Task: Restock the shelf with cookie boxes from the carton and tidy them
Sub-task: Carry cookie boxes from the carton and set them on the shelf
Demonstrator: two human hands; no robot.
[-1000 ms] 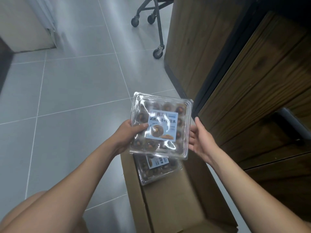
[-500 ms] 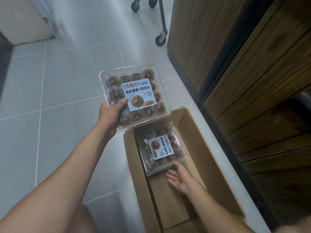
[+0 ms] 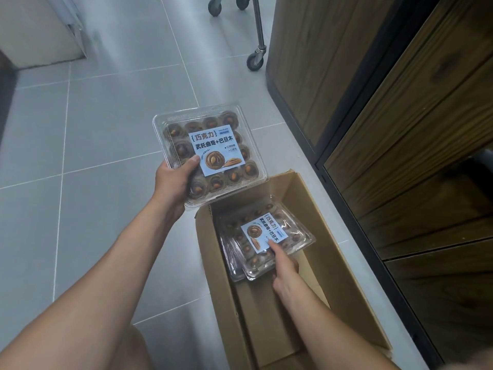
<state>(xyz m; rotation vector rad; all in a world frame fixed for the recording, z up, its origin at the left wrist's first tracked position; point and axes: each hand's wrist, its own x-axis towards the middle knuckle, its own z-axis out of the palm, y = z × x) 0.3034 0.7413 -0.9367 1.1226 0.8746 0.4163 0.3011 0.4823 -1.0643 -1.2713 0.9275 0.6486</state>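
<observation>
My left hand (image 3: 174,182) grips a clear plastic cookie box (image 3: 213,153) with a blue label, holding it flat above the floor just past the carton's far end. The brown carton (image 3: 328,263) lies open on the floor below. Inside it, my right hand (image 3: 284,271) has its thumb on the lid of a second cookie box (image 3: 264,239) and its fingers under the near edge, tilting it up. One more clear box lies beneath that one, mostly hidden.
A dark wooden shelf unit (image 3: 400,129) with a black frame stands along the right, close beside the carton. Trolley wheels (image 3: 254,61) stand on the grey tiled floor (image 3: 93,129) at the top. A pale wall base is at the upper left.
My left hand alone carried the first box to the left. My right hand let go of it, dropped into the carton and took hold of the second box, lifting its edge.
</observation>
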